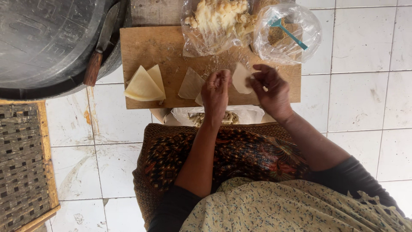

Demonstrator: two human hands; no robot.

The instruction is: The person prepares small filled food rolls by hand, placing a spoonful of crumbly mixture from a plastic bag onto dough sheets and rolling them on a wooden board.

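Observation:
Both my hands are over a wooden cutting board [146, 47] on the tiled floor. A thin pale wrapper sheet [241, 78] is pinched between them: my right hand [270, 91] grips its right edge and my left hand [216, 92] its left edge. A triangular pale wrapper [191, 84] lies on the board just left of my left hand. Further left sits a small stack of folded triangular wrappers [143, 85].
A clear bag of pale crumbly filling [219, 19] and a clear bag of brown powder with a teal spoon [287, 31] sit at the board's far edge. A big dark metal pan [43, 43] with a wooden-handled knife [99, 47] is left. A woven tray [23, 163] lies lower left. A white bag [223, 116] rests near my lap.

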